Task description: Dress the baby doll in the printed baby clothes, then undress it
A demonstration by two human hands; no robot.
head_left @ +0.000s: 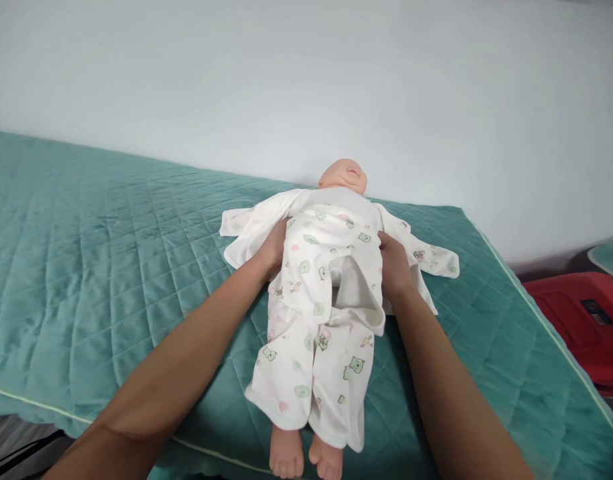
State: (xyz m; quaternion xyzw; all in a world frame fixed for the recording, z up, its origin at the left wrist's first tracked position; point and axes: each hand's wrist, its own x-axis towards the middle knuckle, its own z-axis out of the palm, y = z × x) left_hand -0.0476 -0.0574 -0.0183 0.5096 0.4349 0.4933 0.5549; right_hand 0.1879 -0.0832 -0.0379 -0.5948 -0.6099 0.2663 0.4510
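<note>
A baby doll lies on its back, its head at the wall and bare feet at the near edge. White baby pants with green and pink animal prints cover its legs and belly, loose folds gaping at the crotch. Under the doll, an open baby shirt spreads its sleeves to both sides. My left hand is closed at the left side of the pants' upper part, its fingertips hidden by cloth. Opposite it, my right hand grips the right side, fingers partly hidden.
A green quilted cover with pale piping lies over the bed. Behind it rises a plain pale wall. A red plastic object stands beyond the right edge, and grey floor shows at the lower left.
</note>
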